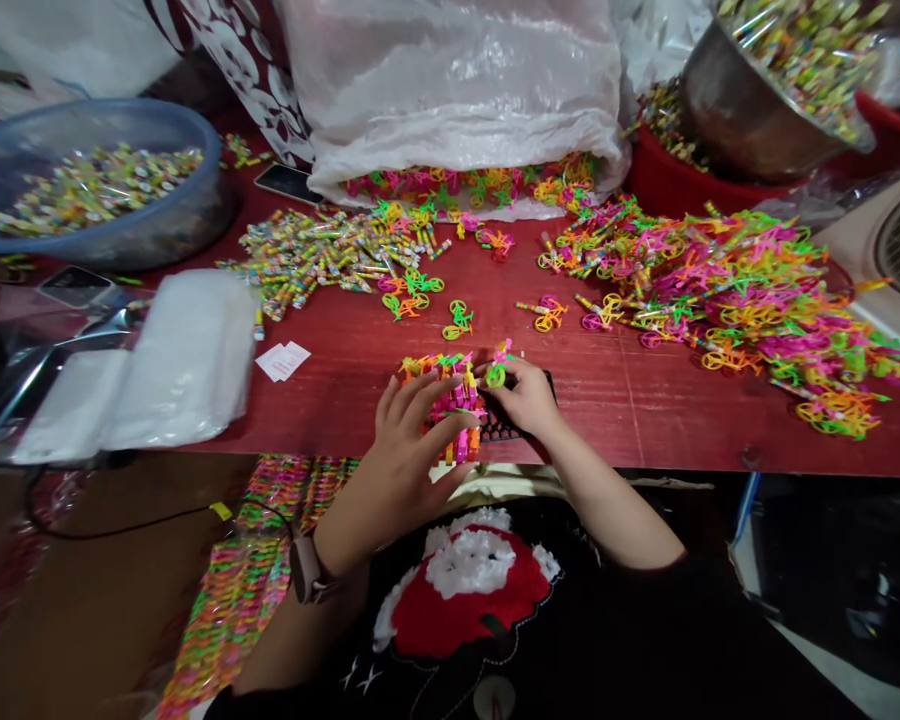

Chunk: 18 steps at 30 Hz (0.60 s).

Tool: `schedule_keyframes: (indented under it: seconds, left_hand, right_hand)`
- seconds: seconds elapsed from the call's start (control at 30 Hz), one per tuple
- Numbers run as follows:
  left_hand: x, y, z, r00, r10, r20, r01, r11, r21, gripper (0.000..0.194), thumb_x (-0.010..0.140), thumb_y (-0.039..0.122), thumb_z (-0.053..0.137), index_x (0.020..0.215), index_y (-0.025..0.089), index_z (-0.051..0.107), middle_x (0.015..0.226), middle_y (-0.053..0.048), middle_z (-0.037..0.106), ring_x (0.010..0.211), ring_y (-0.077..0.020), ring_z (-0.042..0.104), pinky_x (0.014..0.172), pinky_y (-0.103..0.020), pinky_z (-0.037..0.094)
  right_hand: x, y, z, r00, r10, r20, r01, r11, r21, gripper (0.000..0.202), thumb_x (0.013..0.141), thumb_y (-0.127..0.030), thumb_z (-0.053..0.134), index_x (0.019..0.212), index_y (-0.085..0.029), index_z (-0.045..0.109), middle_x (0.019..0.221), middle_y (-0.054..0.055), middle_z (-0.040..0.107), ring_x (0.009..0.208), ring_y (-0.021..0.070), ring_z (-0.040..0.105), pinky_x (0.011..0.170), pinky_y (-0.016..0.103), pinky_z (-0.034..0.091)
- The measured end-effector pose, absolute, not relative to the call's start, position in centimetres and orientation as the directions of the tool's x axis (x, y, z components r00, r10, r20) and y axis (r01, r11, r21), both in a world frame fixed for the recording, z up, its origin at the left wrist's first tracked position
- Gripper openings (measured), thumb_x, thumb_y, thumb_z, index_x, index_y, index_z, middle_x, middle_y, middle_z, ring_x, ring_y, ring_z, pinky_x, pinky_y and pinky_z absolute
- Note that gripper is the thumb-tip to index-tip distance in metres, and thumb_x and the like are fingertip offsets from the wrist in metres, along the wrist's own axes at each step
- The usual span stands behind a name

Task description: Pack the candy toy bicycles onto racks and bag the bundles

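Note:
My left hand (412,450), with a watch on the wrist, is spread over a block of small pink, orange and green plastic pieces (461,405) near the table's front edge. My right hand (525,395) pinches a small bicycle-like toy (496,373) with a green wheel and a pink part, just right of the block. Under the right hand lies a black grid tray (499,430), partly hidden by the hand and the pieces. Loose toy bicycles (457,320) lie behind the hands on the red table (345,385).
A heap of toys (750,290) covers the right side. Patterned tubes (307,255) are piled left of centre. A blue basin (97,240), plastic bags (184,360) and paper slips (283,361) are at left. A large white bag (457,80) stands behind.

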<state>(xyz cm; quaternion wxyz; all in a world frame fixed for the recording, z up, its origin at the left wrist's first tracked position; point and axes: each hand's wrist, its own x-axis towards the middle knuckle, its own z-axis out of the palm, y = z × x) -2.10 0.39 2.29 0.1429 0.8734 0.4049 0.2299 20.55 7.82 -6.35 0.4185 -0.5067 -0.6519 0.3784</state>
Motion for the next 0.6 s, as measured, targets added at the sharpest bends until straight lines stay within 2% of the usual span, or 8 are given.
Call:
schedule_keyframes:
  seconds: [0.07, 0.13, 0.23, 0.33, 0.43, 0.53, 0.6]
  left_hand:
    - [-2.0, 0.2, 2.2, 0.573, 0.77, 0.279, 0.649, -0.635, 0.419, 0.035, 0.097, 0.031, 0.067, 0.13, 0.032, 0.056, 0.161, -0.009, 0.042, 0.154, -0.0335, 0.032, 0.13, -0.066, 0.019]
    - [-1.9, 0.1, 2.0, 0.572, 0.771, 0.28, 0.66, -0.636, 0.4, 0.045, 0.096, 0.032, 0.068, 0.139, 0.034, 0.053, 0.163, -0.009, 0.041, 0.154, -0.034, 0.032, 0.13, -0.066, 0.018]
    - [-1.5, 0.3, 1.6, 0.565, 0.773, 0.288, 0.677, -0.634, 0.374, 0.056, 0.095, 0.033, 0.07, 0.147, 0.033, 0.048, 0.16, -0.01, 0.044, 0.153, -0.0349, 0.033, 0.129, -0.067, 0.018]
    - [-0.9, 0.6, 1.2, 0.539, 0.777, 0.324, 0.684, -0.629, 0.369, 0.046, 0.096, 0.032, 0.069, 0.139, 0.03, 0.054, 0.15, -0.01, 0.054, 0.146, -0.0337, 0.042, 0.128, -0.065, 0.022]
    - [-0.4, 0.9, 1.1, 0.495, 0.784, 0.374, 0.693, -0.616, 0.375, 0.033, 0.096, 0.034, 0.07, 0.127, 0.026, 0.061, 0.141, -0.01, 0.06, 0.136, -0.0325, 0.049, 0.123, -0.062, 0.031]
    - [0.0, 1.1, 1.1, 0.467, 0.792, 0.393, 0.706, -0.602, 0.374, 0.018, 0.098, 0.031, 0.067, 0.114, 0.023, 0.067, 0.132, -0.01, 0.064, 0.129, -0.0322, 0.05, 0.118, -0.06, 0.036]
    - [0.1, 1.1, 1.1, 0.436, 0.807, 0.398, 0.718, -0.579, 0.387, 0.01, 0.099, 0.027, 0.065, 0.106, 0.022, 0.069, 0.124, -0.009, 0.067, 0.123, -0.0313, 0.052, 0.112, -0.058, 0.04]
  right_hand:
    - [20.4, 7.8, -6.4, -0.086, 0.987, 0.138, 0.314, 0.158, -0.936, 0.015, 0.085, -0.032, 0.078, 0.092, -0.02, 0.08, 0.094, 0.005, 0.077, 0.085, 0.0204, 0.069, 0.082, 0.033, 0.054]
    - [20.3, 7.7, -6.4, -0.028, 0.992, 0.121, 0.274, 0.124, -0.954, 0.018, 0.08, -0.037, 0.083, 0.085, -0.019, 0.079, 0.085, 0.003, 0.075, 0.074, 0.0175, 0.065, 0.073, 0.03, 0.052]
    - [20.0, 7.5, -6.3, 0.072, 0.995, 0.069, 0.156, 0.057, -0.986, 0.029, 0.071, -0.045, 0.089, 0.076, -0.019, 0.077, 0.073, 0.001, 0.07, 0.063, 0.0144, 0.058, 0.063, 0.028, 0.048]
    - [19.9, 7.3, -6.3, 0.123, 0.992, 0.027, 0.068, 0.018, -0.998, 0.034, 0.068, -0.049, 0.091, 0.076, -0.019, 0.076, 0.067, -0.001, 0.067, 0.058, 0.0129, 0.053, 0.058, 0.027, 0.044]
    - [19.8, 7.1, -6.4, 0.171, 0.983, 0.065, 0.091, 0.05, -0.995, 0.034, 0.072, -0.049, 0.089, 0.078, -0.019, 0.075, 0.062, -0.003, 0.061, 0.057, 0.0125, 0.05, 0.057, 0.027, 0.042]
    - [19.9, 7.1, -6.4, 0.216, 0.959, 0.184, 0.181, 0.146, -0.973, 0.03, 0.085, -0.049, 0.079, 0.093, -0.02, 0.078, 0.077, 0.001, 0.067, 0.069, 0.0152, 0.057, 0.068, 0.029, 0.049]
    - [20.2, 7.3, -6.3, 0.202, 0.942, 0.267, 0.226, 0.22, -0.949, 0.028, 0.09, -0.046, 0.075, 0.102, -0.022, 0.079, 0.089, 0.004, 0.071, 0.077, 0.0167, 0.06, 0.076, 0.032, 0.052]
